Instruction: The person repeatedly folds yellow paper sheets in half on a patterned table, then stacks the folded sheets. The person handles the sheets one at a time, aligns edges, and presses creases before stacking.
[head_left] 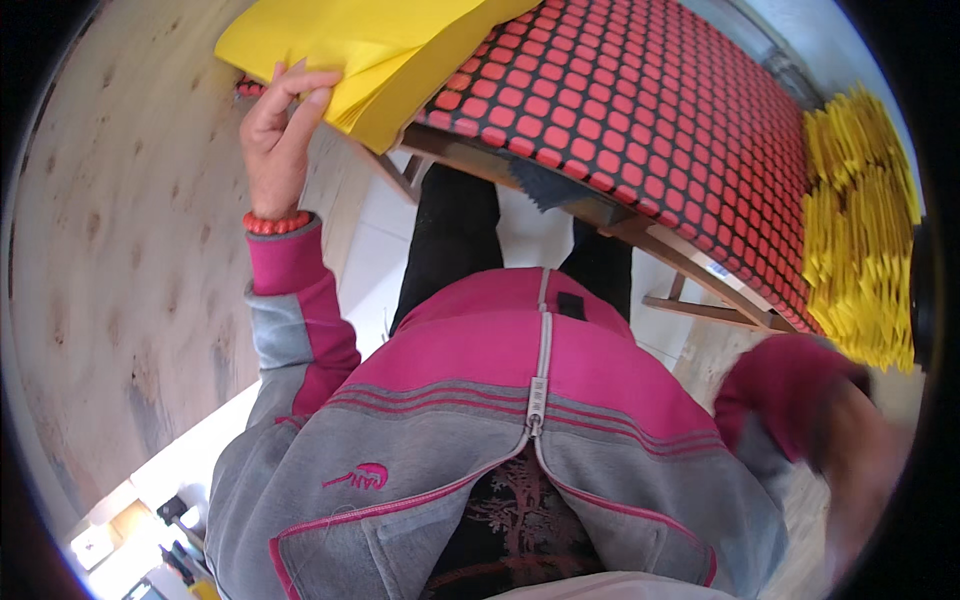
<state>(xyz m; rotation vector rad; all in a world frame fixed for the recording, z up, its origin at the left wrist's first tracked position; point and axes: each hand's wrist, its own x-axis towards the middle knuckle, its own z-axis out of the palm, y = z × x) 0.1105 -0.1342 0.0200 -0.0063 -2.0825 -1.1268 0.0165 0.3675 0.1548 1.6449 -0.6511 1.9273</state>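
Observation:
At the upper left, my left hand [278, 135] pinches the near edge of a stack of yellow sheets [350, 45] between thumb and fingers. The sheets look like paper or thin card, and their near edges fan slightly apart. They lie over the left end of a table with a red-and-black patterned cover [620, 90]. Off to the lower right is my right hand [862, 490], away from the table and smeared by motion. Its fingers cannot be made out, nor whether anything is in them.
Tall piles of folded yellow pieces [860, 230] stand at the table's right end. A large wooden board [140, 250] fills the left side. Under the cover, the table's wooden frame [650, 245] shows, with dark cloth [550, 183] hanging beneath it.

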